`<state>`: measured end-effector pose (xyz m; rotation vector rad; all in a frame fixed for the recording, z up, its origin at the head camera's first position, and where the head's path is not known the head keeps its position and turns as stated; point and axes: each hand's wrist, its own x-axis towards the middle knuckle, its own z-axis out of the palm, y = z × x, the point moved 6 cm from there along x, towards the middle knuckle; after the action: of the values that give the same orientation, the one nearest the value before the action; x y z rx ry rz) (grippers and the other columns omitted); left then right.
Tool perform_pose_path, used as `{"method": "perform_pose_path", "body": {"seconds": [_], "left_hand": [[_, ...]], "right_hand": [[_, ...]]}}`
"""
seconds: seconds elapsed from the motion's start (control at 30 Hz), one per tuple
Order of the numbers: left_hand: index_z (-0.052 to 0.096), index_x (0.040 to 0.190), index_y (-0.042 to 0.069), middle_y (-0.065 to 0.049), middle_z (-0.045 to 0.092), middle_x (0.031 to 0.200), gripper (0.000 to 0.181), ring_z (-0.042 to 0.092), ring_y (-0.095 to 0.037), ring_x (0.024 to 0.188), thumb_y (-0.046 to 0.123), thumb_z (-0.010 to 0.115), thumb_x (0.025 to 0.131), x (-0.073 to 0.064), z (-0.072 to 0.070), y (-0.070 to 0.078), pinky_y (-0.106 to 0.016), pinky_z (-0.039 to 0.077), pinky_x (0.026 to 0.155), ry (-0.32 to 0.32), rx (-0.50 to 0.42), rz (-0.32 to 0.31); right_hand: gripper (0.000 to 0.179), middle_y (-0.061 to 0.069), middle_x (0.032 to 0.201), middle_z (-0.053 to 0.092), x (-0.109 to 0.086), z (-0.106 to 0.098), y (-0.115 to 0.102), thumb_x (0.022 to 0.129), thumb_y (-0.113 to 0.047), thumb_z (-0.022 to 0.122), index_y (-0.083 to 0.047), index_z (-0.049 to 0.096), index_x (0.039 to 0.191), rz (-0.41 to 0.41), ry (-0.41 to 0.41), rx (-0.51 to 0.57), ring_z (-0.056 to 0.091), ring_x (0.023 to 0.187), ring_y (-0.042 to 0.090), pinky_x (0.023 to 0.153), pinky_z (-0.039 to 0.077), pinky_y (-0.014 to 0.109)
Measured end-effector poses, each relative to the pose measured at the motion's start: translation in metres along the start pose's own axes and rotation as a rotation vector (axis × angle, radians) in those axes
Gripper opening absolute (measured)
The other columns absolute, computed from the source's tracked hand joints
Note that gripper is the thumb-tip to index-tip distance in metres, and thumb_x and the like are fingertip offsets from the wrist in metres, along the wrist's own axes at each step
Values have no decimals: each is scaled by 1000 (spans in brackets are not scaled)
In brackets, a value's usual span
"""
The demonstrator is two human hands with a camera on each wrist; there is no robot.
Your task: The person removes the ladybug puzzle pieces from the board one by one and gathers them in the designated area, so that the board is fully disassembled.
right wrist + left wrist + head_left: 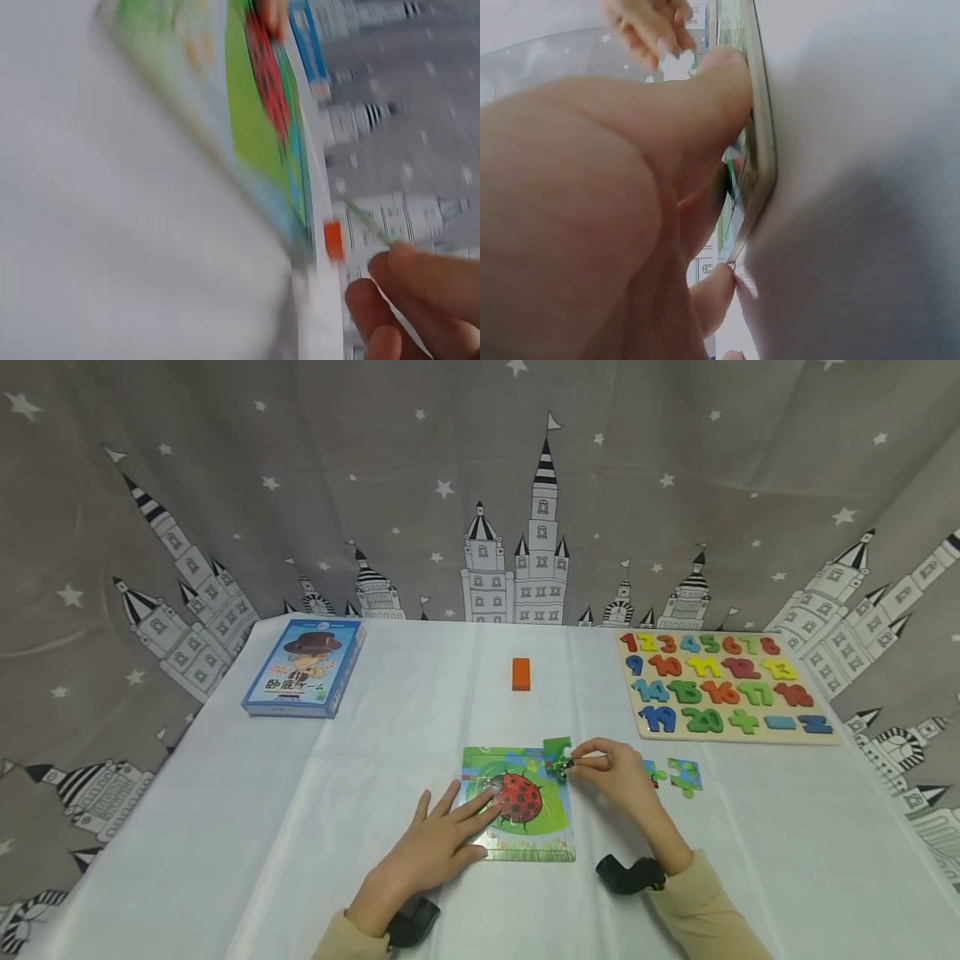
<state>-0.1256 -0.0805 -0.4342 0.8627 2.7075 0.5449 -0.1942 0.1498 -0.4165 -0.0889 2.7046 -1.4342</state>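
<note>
A ladybug jigsaw puzzle [555, 843] in a flat tray lies in the middle of the table. My left hand [435, 852] rests on its left side with fingers spread, the tips touching the ladybug picture. Between thumb and fingertips, my right hand [615, 777] pinches a green puzzle piece [557, 750] at the tray's upper right corner. In the right wrist view that piece [367, 223] appears edge-on, raised off the table. Right of the tray lie two loose puzzle pieces, one blue and green [686, 774], the other partly hidden behind my right hand.
An orange block [521, 675] stands behind the puzzle. At the back right lies a wooden number board [738, 739] with coloured numerals. A blue game box [303, 668] sits at the back left. A grey castle-print curtain [360, 493] hangs behind the white-covered table.
</note>
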Motion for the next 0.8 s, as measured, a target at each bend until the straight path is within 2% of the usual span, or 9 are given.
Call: {"method": "perform_pose_path", "body": {"seconds": [0.13,0.3,0.57,0.8], "left_hand": [[34,141,24,5,23,148,54,6,-36,134,40,48,91,-2,0,-2,-63,3,100,5,-22,3],[35,141,22,4,23,148,53,6,-37,134,38,49,91,-1,-1,-1,-63,2,99,6,-50,13],[35,141,22,3,23,148,54,6,-37,134,37,49,91,-1,-1,-1,-64,3,99,4,-45,16],[35,141,22,3,23,148,54,6,-37,134,38,49,91,-1,-1,0,-64,3,99,1,-44,14]], "right_hand": [[20,12,86,69,-3,-21,20,79,-14,70,-3,65,96,63,37,-49,65,84,24,67,48,34],[21,12,84,69,-3,-27,28,79,-13,70,-1,64,95,83,40,-108,65,78,22,60,46,30],[18,3,67,65,-2,-25,29,79,-10,69,-2,65,95,78,52,-190,52,56,13,51,39,27],[21,3,70,62,-8,-23,17,80,-9,67,-1,65,100,39,102,-235,51,59,14,52,40,27]]}}
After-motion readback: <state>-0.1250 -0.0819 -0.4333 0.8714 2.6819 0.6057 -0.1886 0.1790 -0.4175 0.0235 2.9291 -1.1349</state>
